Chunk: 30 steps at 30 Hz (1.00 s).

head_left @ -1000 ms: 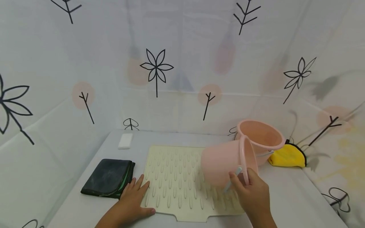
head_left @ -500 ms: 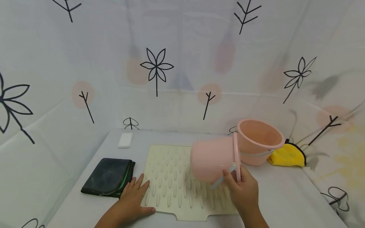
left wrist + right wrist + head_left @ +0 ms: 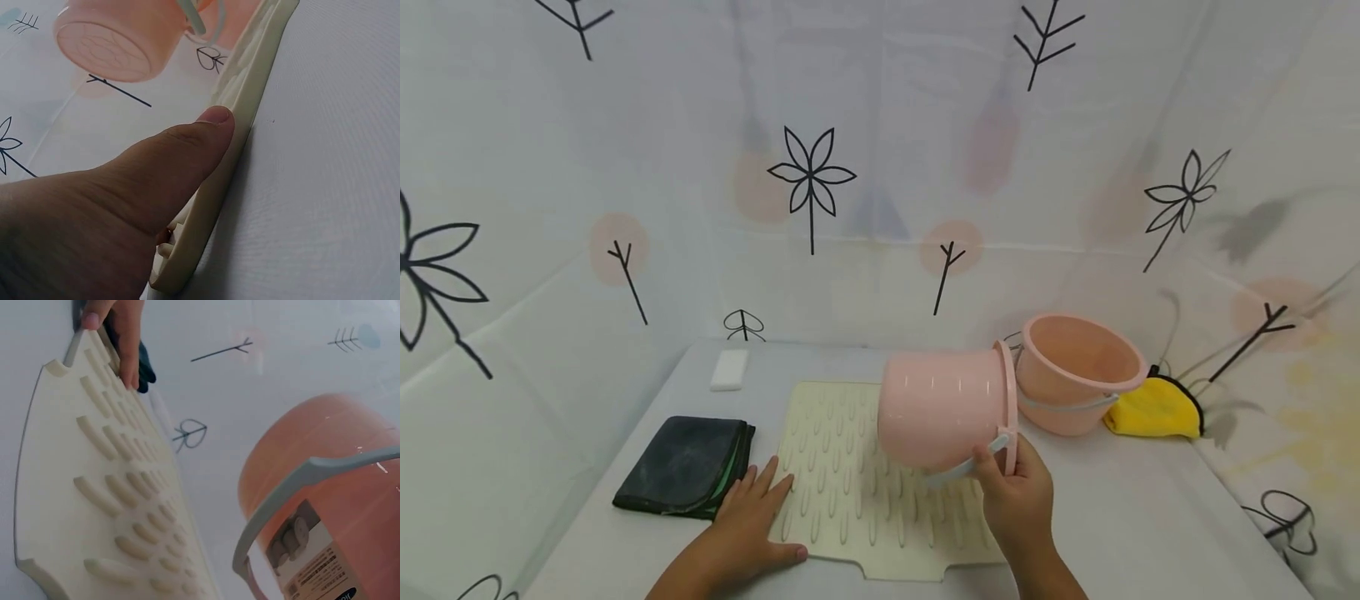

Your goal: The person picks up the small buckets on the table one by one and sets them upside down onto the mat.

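In the head view a pink bucket [image 3: 943, 408] lies on its side in the air above the right part of a cream ridged board [image 3: 842, 500]. My right hand [image 3: 1022, 500] grips its rim, thumb outside near the grey handle [image 3: 962, 472], which hangs down. The bucket's mouth faces right. My left hand [image 3: 741, 525] rests with spread fingers on the board's left front corner; the left wrist view shows the thumb [image 3: 215, 125] on the board's edge. In the right wrist view the bucket [image 3: 331, 481] has a printed label, and the board [image 3: 56, 481] stands beside it.
A second pink bucket [image 3: 1078, 358] stands upright at the back right, beside a yellow cloth [image 3: 1157, 408] with black trim. A dark folded item [image 3: 688, 462] with green inside lies left of the board. Behind it is a small white block [image 3: 730, 370].
My right hand has carried the held bucket leftward over the board, and its mouth has turned away so the inside no longer shows. My left hand has stayed in place.
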Motion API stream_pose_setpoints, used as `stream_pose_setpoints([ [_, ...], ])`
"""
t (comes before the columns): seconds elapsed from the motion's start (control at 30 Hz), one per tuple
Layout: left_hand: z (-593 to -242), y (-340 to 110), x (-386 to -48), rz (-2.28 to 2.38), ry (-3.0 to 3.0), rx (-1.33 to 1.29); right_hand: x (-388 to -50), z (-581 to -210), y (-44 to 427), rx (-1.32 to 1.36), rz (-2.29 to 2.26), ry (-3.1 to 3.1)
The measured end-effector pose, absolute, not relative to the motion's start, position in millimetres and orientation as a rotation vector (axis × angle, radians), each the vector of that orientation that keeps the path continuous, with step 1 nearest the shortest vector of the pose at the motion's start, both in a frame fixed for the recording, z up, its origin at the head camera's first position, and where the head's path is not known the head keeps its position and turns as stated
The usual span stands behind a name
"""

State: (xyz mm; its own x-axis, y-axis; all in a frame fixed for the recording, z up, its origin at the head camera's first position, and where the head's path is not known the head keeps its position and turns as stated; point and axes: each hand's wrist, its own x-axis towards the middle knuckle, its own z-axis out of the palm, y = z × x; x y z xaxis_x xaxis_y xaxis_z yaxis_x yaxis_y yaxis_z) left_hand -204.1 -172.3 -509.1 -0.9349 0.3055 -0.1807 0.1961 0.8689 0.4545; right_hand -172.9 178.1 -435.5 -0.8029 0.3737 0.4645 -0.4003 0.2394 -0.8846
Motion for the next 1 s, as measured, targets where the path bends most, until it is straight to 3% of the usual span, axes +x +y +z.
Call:
stream_pose_setpoints([
  [0.37, -508, -178, -212, 0.686, 2.774, 0.405, -177, -444, 172, 0.029, 1.833, -1.778],
  [0.7, -480, -172, -210, 0.967, 2.751, 0.316, -172, -446, 168, -0.03, 1.975, -1.747],
  [1.0, -454, -152, -221, 1.354, 2.689, 0.593, -173, -454, 163, 0.049, 2.057, -1.667],
])
